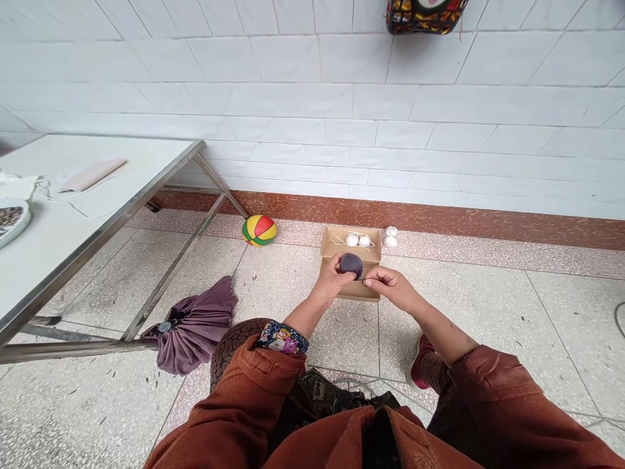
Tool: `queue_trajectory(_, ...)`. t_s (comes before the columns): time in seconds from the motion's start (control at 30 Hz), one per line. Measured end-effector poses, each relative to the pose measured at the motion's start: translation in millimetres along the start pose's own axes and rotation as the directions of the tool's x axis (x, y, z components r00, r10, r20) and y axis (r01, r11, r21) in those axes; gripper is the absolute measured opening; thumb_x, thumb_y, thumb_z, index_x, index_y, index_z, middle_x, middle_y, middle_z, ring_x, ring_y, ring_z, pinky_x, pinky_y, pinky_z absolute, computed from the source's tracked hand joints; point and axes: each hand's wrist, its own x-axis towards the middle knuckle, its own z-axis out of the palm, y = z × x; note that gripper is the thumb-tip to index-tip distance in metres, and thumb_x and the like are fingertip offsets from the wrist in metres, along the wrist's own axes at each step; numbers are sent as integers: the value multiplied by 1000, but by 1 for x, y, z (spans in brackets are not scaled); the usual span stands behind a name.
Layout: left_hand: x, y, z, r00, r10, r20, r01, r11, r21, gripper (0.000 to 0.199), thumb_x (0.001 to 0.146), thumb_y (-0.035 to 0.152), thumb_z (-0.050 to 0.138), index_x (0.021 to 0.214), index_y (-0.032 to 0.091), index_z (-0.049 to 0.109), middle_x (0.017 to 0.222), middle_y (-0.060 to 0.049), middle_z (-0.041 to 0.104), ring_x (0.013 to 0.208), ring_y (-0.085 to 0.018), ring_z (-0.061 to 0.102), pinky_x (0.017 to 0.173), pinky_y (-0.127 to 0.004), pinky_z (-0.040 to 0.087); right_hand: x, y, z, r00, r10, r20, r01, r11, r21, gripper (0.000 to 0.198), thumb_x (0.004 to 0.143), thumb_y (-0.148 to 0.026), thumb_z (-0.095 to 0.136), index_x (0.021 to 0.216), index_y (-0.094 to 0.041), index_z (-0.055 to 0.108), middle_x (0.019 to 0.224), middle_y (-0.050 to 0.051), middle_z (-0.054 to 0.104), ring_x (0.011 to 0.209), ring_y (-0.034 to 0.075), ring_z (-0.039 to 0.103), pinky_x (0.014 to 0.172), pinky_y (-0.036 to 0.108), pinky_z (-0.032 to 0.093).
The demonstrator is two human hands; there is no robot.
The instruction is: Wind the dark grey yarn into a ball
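Note:
My left hand (333,279) is closed around a dark purple-grey ball of yarn (351,264), held up over a brown cardboard box (350,291). Close by on the right, my right hand (388,284) pinches a dark strand that seems to run to the ball. Below both hands the box sits on the floor with its lid part tilted back. Two white balls of yarn (358,240) with loose white strands lie in its far part. Just right of the box, more white balls of yarn (390,236) rest on the floor by the wall.
A metal-framed table (161,163) stands at the left, with a dish (12,218) and cord on it. Under its edge lies a purple cloth (195,326). A striped ball (259,230) sits by the wall. A patterned bag (424,16) hangs above.

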Motion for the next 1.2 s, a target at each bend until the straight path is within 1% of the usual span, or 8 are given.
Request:
queue_trajectory(0.1, -1, -3, 1, 999, 1, 39, -4, 997, 81, 55, 61, 16, 77, 115, 18, 67, 105, -4, 69, 94, -18, 62, 91, -32, 46, 2, -5, -5, 998, -49, -46, 51, 998, 29, 31, 91, -52, 66, 84, -22, 69, 80, 2, 67, 74, 18, 59, 73, 32, 49)
queue_trajectory(0.2, -6, -3, 3, 978, -62, 200, 40, 993, 113, 53, 63, 17, 78, 115, 18, 70, 102, -4, 69, 93, -19, 61, 88, -33, 46, 6, -4, -6, 987, -111, -116, 111, 994, -9, 29, 91, -50, 66, 82, -23, 71, 81, 3, 67, 78, 19, 61, 77, 34, 49)
queue_trajectory(0.3, -11, -2, 3, 913, -131, 386, 125, 991, 41, 66, 63, 17, 81, 127, 21, 67, 112, -6, 69, 101, -21, 61, 88, -32, 46, 9, 2, -7, 965, -125, -230, 116, 992, -51, 30, 91, -51, 67, 81, -23, 70, 79, 3, 66, 75, 19, 60, 74, 34, 49)
queue_trajectory(0.4, -15, -1, 4, 867, -137, 479, 212, 971, -107, 80, 63, 18, 83, 139, 28, 60, 128, -7, 64, 108, -21, 61, 88, -31, 47, 11, 10, -6, 951, -78, -298, 70, 997, -38, 33, 90, -54, 66, 80, -23, 67, 76, 2, 63, 69, 18, 56, 68, 32, 47)
queue_trajectory(0.67, -20, 9, 7, 892, -61, 447, 256, 884, -390, 61, 66, 21, 79, 126, 21, 67, 124, -12, 67, 104, -22, 64, 88, -34, 51, 11, 20, 7, 954, -66, -292, 43, 996, -83, 27, 96, -46, 52, 86, -23, 62, 77, 2, 62, 70, 19, 57, 67, 31, 48)
queue_trajectory(0.8, -15, 16, -3, 965, -47, 260, 148, 910, -387, 49, 70, 21, 79, 117, 18, 67, 117, -10, 69, 103, -22, 65, 90, -36, 52, 3, 13, 14, 967, -193, -166, 150, 958, -245, 21, 97, -36, 53, 85, -22, 63, 82, 4, 66, 79, 20, 61, 74, 32, 50)
queue_trajectory(1.0, -12, 13, -7, 992, -61, 110, 77, 985, -153, 49, 62, 16, 78, 109, 17, 65, 105, -6, 68, 95, -18, 62, 86, -32, 49, -8, -17, 16, 956, -294, 5, 289, 936, -201, 14, 97, -32, 60, 91, -23, 68, 84, 3, 68, 76, 18, 62, 72, 31, 49)
queue_trajectory(1.2, -14, 9, -10, 960, -113, 256, 96, 992, 79, 73, 63, 14, 72, 134, 22, 60, 115, -7, 66, 94, -18, 59, 82, -31, 45, 0, -22, 3, 959, -214, -183, 201, 975, -90, 19, 95, -42, 65, 90, -24, 71, 85, 3, 68, 79, 19, 62, 75, 34, 50)
